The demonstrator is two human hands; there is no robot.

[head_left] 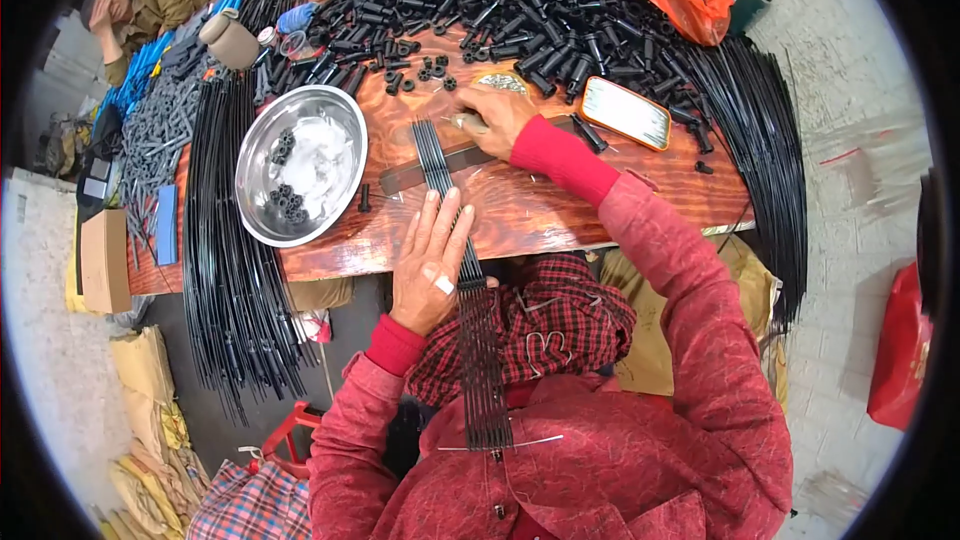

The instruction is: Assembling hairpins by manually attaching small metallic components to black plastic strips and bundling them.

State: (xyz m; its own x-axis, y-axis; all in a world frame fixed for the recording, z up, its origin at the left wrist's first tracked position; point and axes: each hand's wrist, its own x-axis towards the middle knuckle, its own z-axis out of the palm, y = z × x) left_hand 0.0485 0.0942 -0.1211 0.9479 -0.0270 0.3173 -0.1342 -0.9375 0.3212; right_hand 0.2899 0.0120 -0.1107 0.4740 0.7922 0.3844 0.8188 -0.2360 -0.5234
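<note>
A flat row of thin black rods runs from my lap over the table edge, its far ends crossing a dark flat bar. My left hand lies flat on the rods, fingers stretched out, a white strip wrapped near the thumb. Beyond the bar, my right hand is closed in a pinch beside the rods' far ends. Whatever sits in its fingertips is too small to make out. Just past it stands a small yellow-rimmed dish of tiny metal pieces. Several short black ring-like parts are scattered close by.
A metal basin with black parts stands left. Long black rods hang off the table at both sides. Black tubes pile up at the back, near an orange bag. An orange-rimmed tray lies right. Another person sits far left.
</note>
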